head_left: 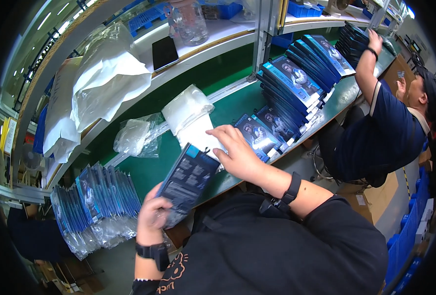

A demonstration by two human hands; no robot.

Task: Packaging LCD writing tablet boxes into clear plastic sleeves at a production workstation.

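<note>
My left hand (pixel 154 212) grips a flat dark blue box (pixel 188 174) by its lower left edge, fingers wrapped round it. The box is tilted, and its printed face with small pictures is turned up. Something shiny like clear film shows at its lower end. Above the upper right corner of the box, my right hand (pixel 237 153) has its fingers stretched out and apart. Its fingertips are over a stack of clear plastic bags (pixel 187 105) with a white lower part; whether they touch it I cannot tell.
A crumpled clear bag (pixel 138 135) lies on the green bench (pixel 154 169). Bagged blue boxes (pixel 95 201) stand in a row at the left. Stacked blue boxes (pixel 291 81) are at the right, where a co-worker (pixel 385 118) reaches to another stack. A phone (pixel 165 53) rests on the shelf.
</note>
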